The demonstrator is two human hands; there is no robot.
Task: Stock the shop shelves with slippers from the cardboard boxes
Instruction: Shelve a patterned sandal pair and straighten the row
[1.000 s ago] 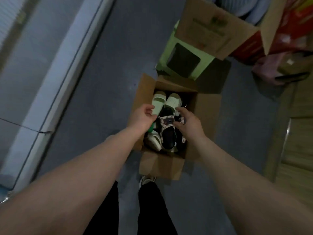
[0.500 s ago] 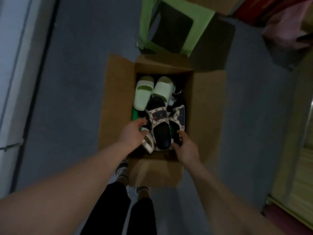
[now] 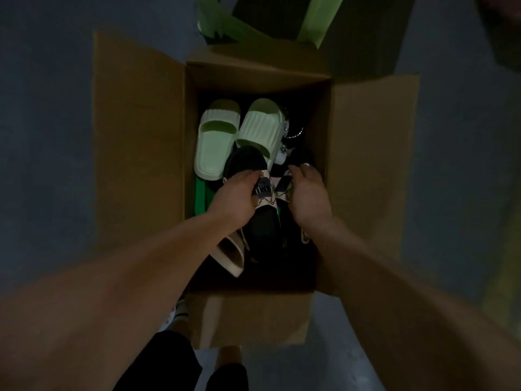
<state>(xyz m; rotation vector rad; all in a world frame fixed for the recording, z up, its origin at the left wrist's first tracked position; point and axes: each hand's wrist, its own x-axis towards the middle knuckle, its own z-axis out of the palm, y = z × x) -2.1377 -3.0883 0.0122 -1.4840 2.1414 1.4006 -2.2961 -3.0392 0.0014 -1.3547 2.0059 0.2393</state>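
- Box (image 3: 141,136) on the floor (image 3: 48,136), flaps open, slippers heaped loose inside; no shelf in view.
- Left hand (image 3: 236,198): fingers curled over the strap of the patterned slipper (image 3: 265,197) mid-box, gripping it.
- Right hand (image 3: 308,198): fingers bent down onto the second patterned slipper (image 3: 282,190) just beside it. Can't tell if it has closed round the strap (too dark there).
- Both slippers are down in the box, not lifted. Green pair (image 3: 217,136) sits at the far end; the first slipper's toe overlaps it.
- Beige slipper (image 3: 229,253) lies tilted under the left forearm.
- Risk: lifting by strap only, the sole could swing and slip out.
- Risk: the toe could drag the green pair as it comes up.
- Risk: the chain-like trim at the right wall might snag the second slipper.
- Risk: if the right hand's grip is loose, the pair splits and one drops back.
- Stool (image 3: 214,26) just past the box; a wide lift could knock it.
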